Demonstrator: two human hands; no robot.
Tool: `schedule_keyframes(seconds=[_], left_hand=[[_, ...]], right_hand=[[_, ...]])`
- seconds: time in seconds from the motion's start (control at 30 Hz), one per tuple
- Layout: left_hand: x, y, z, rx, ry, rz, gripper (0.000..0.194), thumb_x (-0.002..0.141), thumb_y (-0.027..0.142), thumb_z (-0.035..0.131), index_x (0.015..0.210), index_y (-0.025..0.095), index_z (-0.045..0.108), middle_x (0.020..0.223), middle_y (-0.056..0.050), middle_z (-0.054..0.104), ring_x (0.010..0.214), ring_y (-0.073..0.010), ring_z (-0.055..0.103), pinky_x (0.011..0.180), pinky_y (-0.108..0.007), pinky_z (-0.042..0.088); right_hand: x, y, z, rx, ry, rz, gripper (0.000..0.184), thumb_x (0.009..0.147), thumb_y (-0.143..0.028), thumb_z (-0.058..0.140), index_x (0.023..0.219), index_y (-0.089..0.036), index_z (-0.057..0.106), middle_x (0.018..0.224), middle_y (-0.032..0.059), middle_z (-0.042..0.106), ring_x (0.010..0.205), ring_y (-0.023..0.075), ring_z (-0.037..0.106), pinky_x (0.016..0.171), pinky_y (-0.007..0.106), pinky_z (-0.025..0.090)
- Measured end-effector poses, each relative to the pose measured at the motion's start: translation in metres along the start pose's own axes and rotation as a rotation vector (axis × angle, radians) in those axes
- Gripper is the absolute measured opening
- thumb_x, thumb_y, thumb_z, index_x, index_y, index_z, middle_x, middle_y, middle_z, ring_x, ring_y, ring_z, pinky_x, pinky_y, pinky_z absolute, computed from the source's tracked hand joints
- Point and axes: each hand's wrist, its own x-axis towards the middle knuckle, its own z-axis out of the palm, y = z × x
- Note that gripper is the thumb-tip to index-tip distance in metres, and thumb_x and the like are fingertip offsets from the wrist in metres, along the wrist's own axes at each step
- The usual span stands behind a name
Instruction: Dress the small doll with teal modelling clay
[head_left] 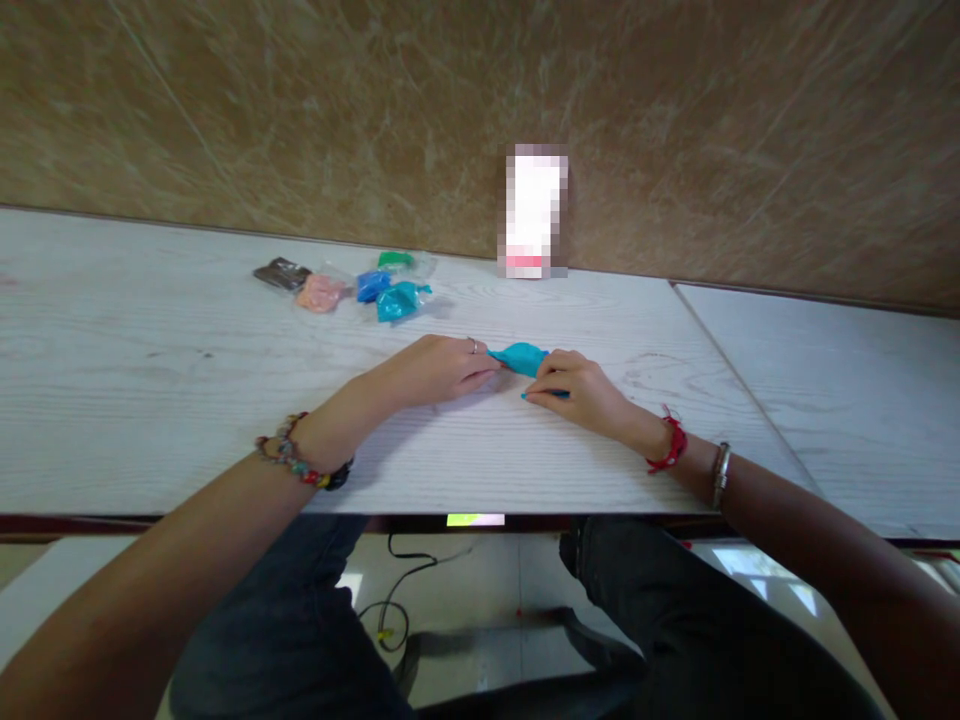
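- Left grip (454,368): fingers nearly straight, fingertips drawn together in a pinch at the narrow left end of the turquoise piece (521,358).
- Right grip (577,390): fingers bent and closed over the right end of the same piece; the thumb lies below, nearer the person. Small blue patches show by the thumb; whether they belong to the piece cannot be told.
- Containers: five small bags lie in a loose group on the worktop (187,400), beyond the left grip and toward the wall (337,120).
- Brown-filled bag (282,273): leftmost, dark contents, clear shiny film.
- Pink-filled bag (321,293): just right of the brown-filled bag; contents pale pink.
- Blue-filled bag (373,286): middle of the group.
- Green-filled bag (395,260): farthest from the person; contents gathered at the left, clear film spread to the right.
- Turquoise-filled bag (403,301): nearest the hands, beside the blue-filled bag; narrow end points right.
- Position of the turquoise piece: between the two grips, low over the worktop, thick in the middle and tapered toward the left. Whether it is wrapped in film cannot be told.
- White item (534,212): pixelated, beyond the turquoise piece, at the wall edge.
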Motion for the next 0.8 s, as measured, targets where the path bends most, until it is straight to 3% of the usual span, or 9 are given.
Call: schedule_keyframes(seconds=[0.27, 0.5, 0.7, 0.8], left_hand=[[0.000, 0.001, -0.002, -0.033, 0.002, -0.009, 0.028, 0.091, 0.026, 0.037, 0.096, 0.018, 0.064, 0.081, -0.004, 0.066, 0.066, -0.0104, 0.056, 0.056, -0.020, 0.037], [0.000, 0.001, -0.001, -0.025, 0.002, -0.018, 0.030, 0.090, 0.028, 0.037, 0.095, 0.019, 0.065, 0.078, -0.003, 0.066, 0.064, -0.0109, 0.057, 0.054, -0.021, 0.037], [0.000, 0.002, 0.002, -0.037, 0.010, 0.014, 0.029, 0.091, 0.028, 0.037, 0.103, 0.021, 0.063, 0.085, -0.003, 0.067, 0.069, -0.0116, 0.060, 0.056, -0.021, 0.039], [0.003, 0.012, 0.003, -0.052, 0.022, 0.083, 0.032, 0.092, 0.029, 0.035, 0.116, 0.025, 0.056, 0.091, -0.001, 0.067, 0.073, -0.0115, 0.060, 0.060, -0.021, 0.041]], right_hand=[[0.000, -0.001, -0.001, 0.084, 0.107, 0.059, 0.018, 0.082, -0.030, 0.057, 0.082, -0.018, 0.070, 0.077, 0.0044, 0.061, 0.070, 0.0123, 0.055, 0.063, 0.026, 0.044], [0.004, -0.004, 0.004, -0.025, 0.018, -0.030, 0.021, 0.082, -0.027, 0.056, 0.070, -0.016, 0.070, 0.072, 0.0047, 0.062, 0.070, 0.0142, 0.055, 0.066, 0.030, 0.043], [-0.005, 0.005, -0.017, 0.096, 0.270, 0.182, 0.028, 0.086, -0.032, 0.050, 0.075, -0.016, 0.069, 0.073, 0.0045, 0.061, 0.066, 0.0121, 0.056, 0.059, 0.026, 0.045], [-0.018, 0.013, -0.025, 0.040, 0.177, 0.149, 0.027, 0.086, -0.033, 0.049, 0.081, -0.017, 0.070, 0.075, 0.0052, 0.061, 0.066, 0.0125, 0.056, 0.058, 0.026, 0.046]])
